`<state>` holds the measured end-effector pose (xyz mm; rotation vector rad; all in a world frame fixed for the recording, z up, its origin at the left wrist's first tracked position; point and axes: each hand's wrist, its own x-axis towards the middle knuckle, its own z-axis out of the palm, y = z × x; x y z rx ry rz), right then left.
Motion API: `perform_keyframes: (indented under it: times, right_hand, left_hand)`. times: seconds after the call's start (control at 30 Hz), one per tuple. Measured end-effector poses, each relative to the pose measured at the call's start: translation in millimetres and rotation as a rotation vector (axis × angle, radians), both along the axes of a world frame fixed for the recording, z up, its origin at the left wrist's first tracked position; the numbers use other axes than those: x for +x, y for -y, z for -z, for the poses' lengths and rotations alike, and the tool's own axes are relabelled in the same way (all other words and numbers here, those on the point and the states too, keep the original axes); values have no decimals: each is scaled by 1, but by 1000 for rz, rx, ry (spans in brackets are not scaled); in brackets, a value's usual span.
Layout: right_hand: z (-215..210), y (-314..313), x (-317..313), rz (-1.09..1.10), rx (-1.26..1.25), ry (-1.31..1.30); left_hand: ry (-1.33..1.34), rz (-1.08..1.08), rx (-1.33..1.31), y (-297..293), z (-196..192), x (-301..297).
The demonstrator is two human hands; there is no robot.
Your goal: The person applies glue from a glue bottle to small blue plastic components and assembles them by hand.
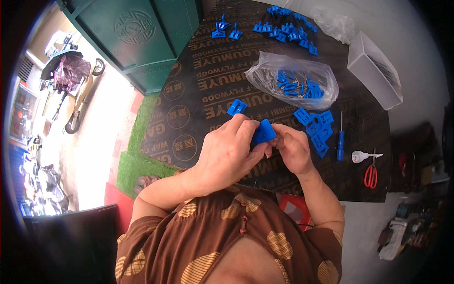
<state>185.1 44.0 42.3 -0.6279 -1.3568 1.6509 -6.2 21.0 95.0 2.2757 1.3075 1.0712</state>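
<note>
Two hands are seen meeting over the near edge of a dark plywood bench (pixel 198 94), whose surface is covered with printed lettering and round marks. Beyond the bench, a green metal cabinet (pixel 142 38) is seen at the upper left, and a strip of green artificial turf (pixel 137 156) lies along the bench's left side. A white rectangular box (pixel 373 71) is set at the bench's right edge. A clear plastic bag (pixel 293 78) holding blue parts and metal screws rests mid-bench, and a scatter of blue plastic parts (pixel 283 28) is spread at the far end. The left hand (pixel 227 151) is curled closed around a blue plastic part (pixel 262 132), which is gripped between thumb and fingers above the bench. The right hand (pixel 293 149) is brought against the same part from the right, its fingers bent in on it; what lies between its fingertips cannot be made out. A single blue part (pixel 236 107) lies just beyond the left hand, and a small pile of blue parts (pixel 317 128) sits just right of the right hand. A blue-handled screwdriver (pixel 340 139), red-handled scissors (pixel 371 173) and a small white tube (pixel 362 156) are laid near the right edge
</note>
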Motion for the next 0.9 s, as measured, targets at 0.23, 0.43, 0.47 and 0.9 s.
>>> perform_keyframes:
  times: [0.23, 0.43, 0.47, 0.9]
  right_hand:
    - [-1, -1, 0, 37, -95, -3]
    - [-5, 0, -4, 55, -176, -56]
    - [-4, -1, -3, 58, -176, -57]
    - [-9, -2, -2, 5, -274, -107]
  left_hand:
    - [-146, 19, 62, -2, -2, 3]
    - [-161, 52, 162, -10, 0, 2]
    - [-167, 58, 180, -11, 1, 2]
    - [-62, 129, 62, -21, 5, 1]
